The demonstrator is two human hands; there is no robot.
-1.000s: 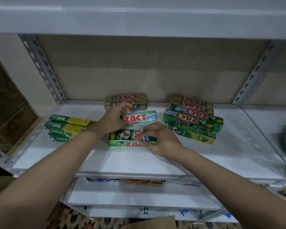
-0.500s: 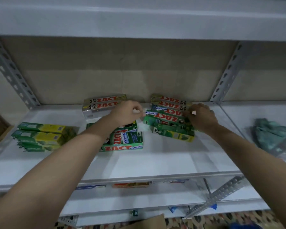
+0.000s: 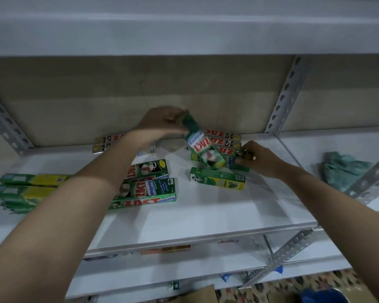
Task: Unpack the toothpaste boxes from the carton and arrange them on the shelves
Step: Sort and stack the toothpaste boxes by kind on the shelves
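My left hand (image 3: 162,125) is raised over the white shelf (image 3: 206,213) and grips the top end of a green ZACT toothpaste box (image 3: 202,145), which hangs tilted above the right stack. My right hand (image 3: 258,159) holds the right end of that stack of ZACT boxes (image 3: 225,147). A green and yellow box (image 3: 217,178) lies in front of the stack. A small pile of green ZACT whitening boxes (image 3: 149,186) sits at the middle. Silver ZACT boxes (image 3: 106,143) lie behind my left forearm. Green and yellow boxes (image 3: 31,186) are stacked at the left.
A crumpled green cloth (image 3: 341,169) lies on the neighbouring shelf to the right. Perforated metal uprights (image 3: 287,97) frame the bay. Lower shelves (image 3: 184,270) hold a few more boxes. A brown carton flap (image 3: 197,295) shows at the bottom edge.
My left hand has lifted a green ZACT box up from the right stack and tilted it. My right hand stays on that stack's right end. The view has shifted slightly right.
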